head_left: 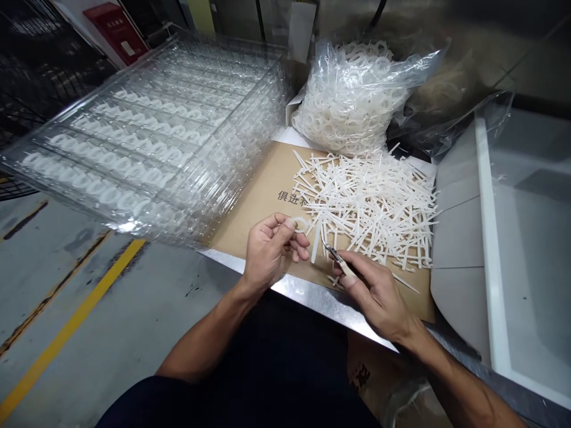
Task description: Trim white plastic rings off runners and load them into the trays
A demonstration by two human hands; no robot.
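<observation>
Two bare forearms reach forward over a steel table point(312, 295) in a workshop. A brown cardboard sheet point(263, 178) lies on it, topped by a loose pile of thin white plastic strips point(366, 202). Beyond the pile sits a clear plastic bag of white plastic rings point(352, 98). To the left, a tall stack of clear plastic trays point(147, 137) holds rows of similar rings and overhangs the table edge. On the right, grey carton flaps point(459, 261) fold beside a white-rimmed bin point(526, 238). Below the table is a concrete floor point(75, 315) with a yellow painted line; a red wall sign point(116, 32) hangs far behind the trays, its small print unreadable.

The left hand point(267, 252) is raised just above the cardboard, its thumb and forefinger closed on a white plastic ring point(300, 224). The right hand point(370, 291) has its fingers closed around the pale handle of small cutters point(336, 260), whose dark metal tip sits just beside the ring and the near edge of the pile.

Black printed Chinese characters point(289, 198) on the cardboard read "俱进"; the next character runs under the strips.
</observation>
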